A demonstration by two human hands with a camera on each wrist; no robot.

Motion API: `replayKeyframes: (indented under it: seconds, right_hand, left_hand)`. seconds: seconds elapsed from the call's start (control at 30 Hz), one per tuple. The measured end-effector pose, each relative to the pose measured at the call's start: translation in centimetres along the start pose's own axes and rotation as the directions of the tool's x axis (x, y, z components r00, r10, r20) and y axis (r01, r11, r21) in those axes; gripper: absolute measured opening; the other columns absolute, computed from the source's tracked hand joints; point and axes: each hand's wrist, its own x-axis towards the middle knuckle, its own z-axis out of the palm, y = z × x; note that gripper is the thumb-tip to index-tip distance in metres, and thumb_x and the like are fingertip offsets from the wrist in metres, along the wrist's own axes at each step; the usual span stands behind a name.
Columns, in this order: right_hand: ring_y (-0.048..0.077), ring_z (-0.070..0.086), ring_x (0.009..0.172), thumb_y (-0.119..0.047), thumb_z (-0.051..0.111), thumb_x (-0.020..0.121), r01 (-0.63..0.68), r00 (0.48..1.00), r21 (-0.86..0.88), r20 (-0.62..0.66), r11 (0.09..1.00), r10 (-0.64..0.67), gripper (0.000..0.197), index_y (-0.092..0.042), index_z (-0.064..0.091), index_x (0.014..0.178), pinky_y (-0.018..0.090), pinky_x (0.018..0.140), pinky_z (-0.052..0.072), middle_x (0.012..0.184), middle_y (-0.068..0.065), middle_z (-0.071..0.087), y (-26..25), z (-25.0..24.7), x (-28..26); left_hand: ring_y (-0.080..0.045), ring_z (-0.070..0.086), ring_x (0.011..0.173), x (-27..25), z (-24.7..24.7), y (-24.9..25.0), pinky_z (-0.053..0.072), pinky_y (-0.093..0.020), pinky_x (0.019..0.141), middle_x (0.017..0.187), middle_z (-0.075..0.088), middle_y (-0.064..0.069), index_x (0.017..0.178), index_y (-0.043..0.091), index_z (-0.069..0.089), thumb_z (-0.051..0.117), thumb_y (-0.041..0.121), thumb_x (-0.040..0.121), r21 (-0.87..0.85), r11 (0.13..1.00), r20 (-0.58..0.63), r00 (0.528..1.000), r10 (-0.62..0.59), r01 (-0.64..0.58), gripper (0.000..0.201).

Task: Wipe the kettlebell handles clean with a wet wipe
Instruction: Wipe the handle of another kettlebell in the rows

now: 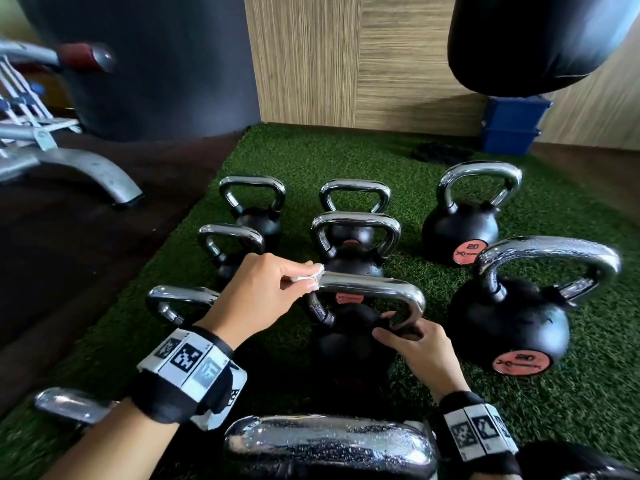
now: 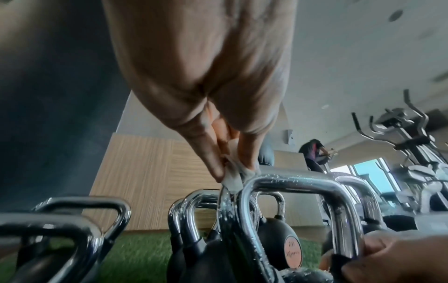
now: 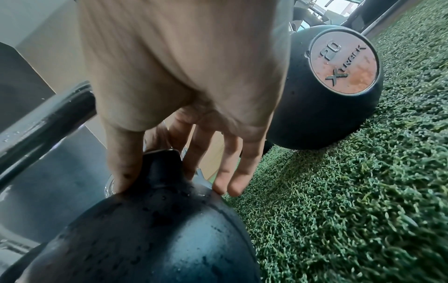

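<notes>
Left hand (image 1: 258, 289): pinches a small crumpled white wet wipe (image 1: 316, 274) against the left end of the chrome kettlebell handle (image 1: 374, 289), centre of the frame.
Right hand (image 1: 414, 344): fingers curled, seemingly gripping that handle's right base.
Black round kettlebell (image 1: 349, 337): stands on green artificial turf (image 1: 571, 403).

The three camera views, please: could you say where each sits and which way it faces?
Head: looks down on left hand, right hand, kettlebell handle.
Left wrist: looks along fingers pinching the wet wipe.
Right wrist: looks along fingers at the handle's base; 20 kettlebell beyond.
Shared: handle, turf.
</notes>
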Motion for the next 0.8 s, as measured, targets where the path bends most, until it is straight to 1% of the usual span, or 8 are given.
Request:
replayKeyframes:
  seconds: [0.07,0.13,0.2,0.3,0.37,0.57,0.7,0.8]
  right_hand:
    - [-0.007,0.069,0.079,-0.051,0.088,0.065,0.004,1.000,0.005,0.001,1.000,-0.004,0.027,-0.044,0.078,0.089,0.024,0.073,0.055,0.081,-0.021,0.076,0.0,0.0,-0.1]
    - [-0.006,0.070,0.079,-0.051,0.088,0.065,0.002,1.000,0.011,0.002,1.000,-0.002,0.026,-0.044,0.077,0.088,0.024,0.072,0.054,0.081,-0.020,0.076,-0.1,0.0,-0.1]
    - [-0.004,0.070,0.079,-0.052,0.088,0.066,0.000,1.000,0.012,0.003,1.000,0.000,0.027,-0.042,0.078,0.088,0.026,0.075,0.057,0.081,-0.019,0.077,0.0,0.0,-0.2]
    - [-0.004,0.070,0.079,-0.053,0.087,0.065,-0.002,1.000,0.016,0.006,1.000,0.002,0.028,-0.043,0.078,0.089,0.030,0.078,0.059,0.082,-0.019,0.077,0.0,0.0,-0.3]
    - [-0.002,0.071,0.080,-0.053,0.086,0.065,-0.006,1.000,0.010,0.004,1.000,0.006,0.029,-0.042,0.078,0.090,0.032,0.080,0.060,0.082,-0.019,0.077,0.0,0.0,-0.3]
    - [0.000,0.071,0.081,-0.050,0.088,0.066,-0.008,1.000,-0.008,-0.003,1.000,0.008,0.028,-0.039,0.078,0.090,0.035,0.081,0.060,0.082,-0.018,0.077,-0.3,0.0,-0.2]
    - [0.002,0.072,0.082,-0.047,0.089,0.066,-0.018,1.000,-0.026,0.010,0.999,0.019,0.028,-0.037,0.079,0.091,0.036,0.081,0.060,0.082,-0.016,0.077,-0.8,-0.2,-0.1]
    - [0.001,0.072,0.081,-0.046,0.090,0.066,-0.019,1.000,-0.048,0.014,0.999,0.019,0.029,-0.035,0.078,0.091,0.035,0.081,0.060,0.082,-0.015,0.077,-1.2,-0.3,-0.2]
  left_hand:
    - [0.010,0.071,0.093,-0.1,-0.1,-1.0,0.052,-0.006,0.080,0.100,0.076,0.026,0.114,0.035,0.078,0.079,0.027,0.089,-0.061,0.996,0.014,0.998,-0.061,0.062,0.025]
    - [0.005,0.072,0.097,-0.2,-0.1,-2.2,0.053,-0.009,0.083,0.098,0.078,0.023,0.112,0.034,0.079,0.079,0.030,0.089,-0.168,0.974,0.051,0.988,-0.145,0.151,0.024]
    - [0.005,0.071,0.100,-0.5,0.1,-3.3,0.049,-0.004,0.083,0.100,0.077,0.024,0.106,0.036,0.079,0.081,0.027,0.086,-0.270,0.940,0.067,0.978,-0.197,0.208,0.022]
    - [0.006,0.072,0.099,-1.2,0.7,-4.2,0.048,-0.001,0.080,0.100,0.076,0.025,0.098,0.052,0.077,0.083,0.023,0.085,-0.356,0.919,0.061,0.985,-0.158,0.170,0.032]
    - [0.003,0.073,0.100,-1.5,1.3,-4.9,0.050,-0.004,0.081,0.101,0.078,0.020,0.100,0.054,0.077,0.084,0.020,0.085,-0.400,0.904,0.041,0.988,-0.150,0.154,0.038]
    - [-0.017,0.075,0.102,-2.8,4.6,-6.9,0.059,-0.020,0.084,0.104,0.080,-0.007,0.103,0.029,0.083,0.082,0.010,0.085,-0.599,0.716,0.201,0.932,-0.300,0.360,0.026]
    - [-0.023,0.076,0.102,-3.2,5.9,-7.4,0.060,-0.024,0.086,0.100,0.080,-0.011,0.103,0.016,0.083,0.085,0.020,0.083,-0.593,0.720,0.221,0.932,-0.286,0.361,0.021]
    - [-0.020,0.078,0.097,-3.3,5.9,-7.1,0.062,-0.026,0.083,0.095,0.081,-0.008,0.096,0.019,0.084,0.087,0.042,0.078,-0.576,0.760,0.162,0.953,-0.255,0.301,0.029]
